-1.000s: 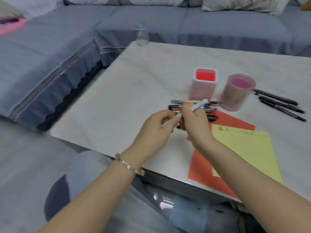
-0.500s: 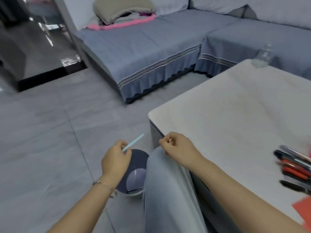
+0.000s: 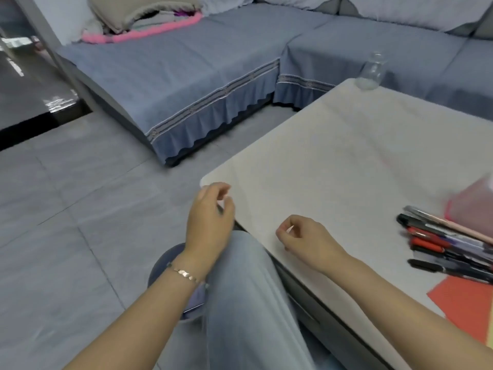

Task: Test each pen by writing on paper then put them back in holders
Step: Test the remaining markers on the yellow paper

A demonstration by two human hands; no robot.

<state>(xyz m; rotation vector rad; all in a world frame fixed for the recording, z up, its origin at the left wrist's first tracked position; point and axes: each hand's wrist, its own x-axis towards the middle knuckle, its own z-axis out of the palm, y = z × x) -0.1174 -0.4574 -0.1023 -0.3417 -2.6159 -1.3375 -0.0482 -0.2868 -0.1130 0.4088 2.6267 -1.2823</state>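
Several pens [image 3: 448, 244], black, red and one pink, lie in a pile at the right side of the pale table [image 3: 333, 161]. A blurred pink holder [image 3: 474, 201] stands just behind them at the right edge. A corner of red paper [image 3: 466, 297] lies nearer to me. My left hand [image 3: 210, 217] hovers off the table's near-left corner, fingers spread and empty. My right hand [image 3: 306, 239] is over the table's front edge, its fingers curled in a loose pinch; whether it holds something small is unclear. The light blue pen is not in view.
A dark blue bin [image 3: 165, 263] stands on the grey floor under my left wrist, beside my knee in light jeans [image 3: 245, 303]. A clear glass bottle [image 3: 372, 72] stands at the table's far corner. A blue sofa [image 3: 186, 76] wraps around behind.
The light blue pen that my left hand held over the bin half a second ago is gone from it, and the hand has opened. My view turned left, away from the holders and paper.
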